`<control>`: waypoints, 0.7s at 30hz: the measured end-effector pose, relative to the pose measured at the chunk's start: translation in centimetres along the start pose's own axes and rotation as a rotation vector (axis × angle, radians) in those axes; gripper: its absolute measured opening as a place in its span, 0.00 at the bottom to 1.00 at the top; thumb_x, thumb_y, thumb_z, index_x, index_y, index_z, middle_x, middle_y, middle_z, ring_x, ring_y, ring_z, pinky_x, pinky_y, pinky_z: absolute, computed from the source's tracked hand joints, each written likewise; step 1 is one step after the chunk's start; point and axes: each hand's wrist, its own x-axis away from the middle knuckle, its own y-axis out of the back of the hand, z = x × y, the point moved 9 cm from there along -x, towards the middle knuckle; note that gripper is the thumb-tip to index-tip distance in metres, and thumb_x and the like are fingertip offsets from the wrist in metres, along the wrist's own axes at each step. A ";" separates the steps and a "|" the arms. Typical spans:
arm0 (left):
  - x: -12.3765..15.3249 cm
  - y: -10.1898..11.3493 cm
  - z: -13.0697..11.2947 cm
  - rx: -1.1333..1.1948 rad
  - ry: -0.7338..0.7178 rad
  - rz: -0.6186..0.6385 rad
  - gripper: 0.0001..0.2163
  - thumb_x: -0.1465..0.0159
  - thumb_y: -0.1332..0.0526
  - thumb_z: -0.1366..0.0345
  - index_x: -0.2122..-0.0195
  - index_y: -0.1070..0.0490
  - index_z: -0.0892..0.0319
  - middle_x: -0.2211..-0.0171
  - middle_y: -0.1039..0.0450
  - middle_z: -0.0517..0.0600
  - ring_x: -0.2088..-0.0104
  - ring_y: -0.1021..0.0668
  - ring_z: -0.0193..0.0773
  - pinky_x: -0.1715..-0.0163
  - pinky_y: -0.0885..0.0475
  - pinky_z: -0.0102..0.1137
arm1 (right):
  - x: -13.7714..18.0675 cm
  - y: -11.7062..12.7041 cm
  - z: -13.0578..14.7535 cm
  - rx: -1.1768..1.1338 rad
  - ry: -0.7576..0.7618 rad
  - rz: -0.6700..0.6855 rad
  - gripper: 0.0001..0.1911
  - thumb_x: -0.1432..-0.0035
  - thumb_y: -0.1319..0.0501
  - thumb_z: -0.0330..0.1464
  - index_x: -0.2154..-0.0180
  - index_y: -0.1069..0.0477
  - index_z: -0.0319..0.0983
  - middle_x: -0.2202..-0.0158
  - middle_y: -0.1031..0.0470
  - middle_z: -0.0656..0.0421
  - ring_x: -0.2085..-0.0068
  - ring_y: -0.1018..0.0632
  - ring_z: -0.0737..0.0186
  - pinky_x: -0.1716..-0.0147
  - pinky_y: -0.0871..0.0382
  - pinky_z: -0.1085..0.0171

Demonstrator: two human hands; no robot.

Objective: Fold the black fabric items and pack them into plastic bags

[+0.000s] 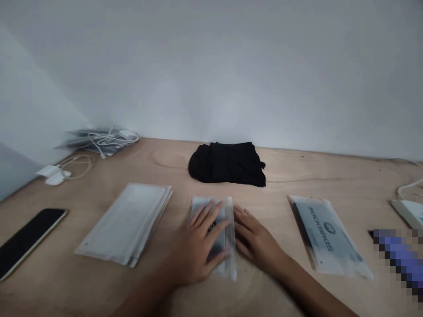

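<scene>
A translucent plastic pouch [228,211] with a dark insert inside lies flat at the middle of the table. My left hand [198,246] rests on top of it, fingers spread, hiding much of its face. Along the pouch's right edge, my right hand [254,240] lies on its side with fingers stretched out; whether it presses on the edge I cannot tell. Beyond the hands is a folded black cloth item [229,164]. To the right sits a filled pouch [325,233] printed ROCKBROS, and to the left a stack of frosted plastic pouches [124,220].
A phone [31,240] lies at the far left of the wooden table [158,165]. Behind it are a white charger with cable [57,176] and a pile of bags topped with cables [107,138]. A pixelated purple object [398,255] and a white cable [405,187] are at right.
</scene>
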 end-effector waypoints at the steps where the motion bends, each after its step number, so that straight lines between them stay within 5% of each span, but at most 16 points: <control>1: 0.7 0.0 -0.8 0.013 -0.042 0.003 0.26 0.30 0.40 0.51 0.35 0.35 0.56 0.25 0.58 0.57 0.27 0.51 0.60 0.32 0.48 0.58 | 0.6 1.0 0.0 -0.013 -0.004 -0.046 0.22 0.35 0.43 0.28 0.40 0.32 0.40 0.38 0.30 0.46 0.35 0.31 0.46 0.39 0.33 0.43; 5: 2.8 -1.3 -2.7 0.013 -0.117 0.011 0.17 0.36 0.35 0.66 0.45 0.28 0.55 0.25 0.56 0.56 0.28 0.48 0.62 0.33 0.43 0.58 | 2.6 2.0 2.7 -0.071 0.100 -0.025 0.09 0.35 0.41 0.28 0.53 0.29 0.41 0.59 0.23 0.53 0.59 0.23 0.55 0.60 0.25 0.56; 10: 2.6 -2.0 -2.5 0.012 -0.126 0.012 0.09 0.31 0.43 0.71 0.60 0.24 0.54 0.25 0.53 0.47 0.27 0.49 0.56 0.31 0.45 0.55 | 3.2 1.2 6.1 0.001 0.214 -0.072 0.06 0.33 0.43 0.26 0.63 0.29 0.40 0.69 0.28 0.59 0.67 0.29 0.61 0.66 0.34 0.61; 13: 2.2 -2.1 -1.7 0.106 -0.015 0.046 0.14 0.29 0.44 0.69 0.46 0.26 0.49 0.26 0.52 0.46 0.27 0.48 0.52 0.31 0.43 0.52 | 3.1 1.1 5.7 0.081 0.225 -0.121 0.11 0.31 0.44 0.27 0.67 0.30 0.41 0.72 0.29 0.61 0.70 0.31 0.62 0.67 0.39 0.61; 16: 2.9 -3.7 -1.1 0.263 0.129 0.118 0.31 0.31 0.39 0.64 0.28 0.47 0.44 0.26 0.53 0.47 0.28 0.44 0.53 0.34 0.37 0.51 | 2.3 1.5 2.9 0.205 0.163 -0.150 0.15 0.30 0.46 0.26 0.70 0.30 0.41 0.74 0.30 0.62 0.70 0.32 0.62 0.67 0.41 0.60; 21: 4.5 -5.7 -3.3 0.330 0.024 0.170 0.35 0.31 0.36 0.57 0.27 0.52 0.39 0.26 0.51 0.44 0.29 0.40 0.53 0.36 0.32 0.48 | -0.2 3.0 -3.2 0.305 -0.048 -0.208 0.15 0.32 0.44 0.25 0.72 0.28 0.40 0.73 0.28 0.57 0.68 0.30 0.58 0.66 0.42 0.59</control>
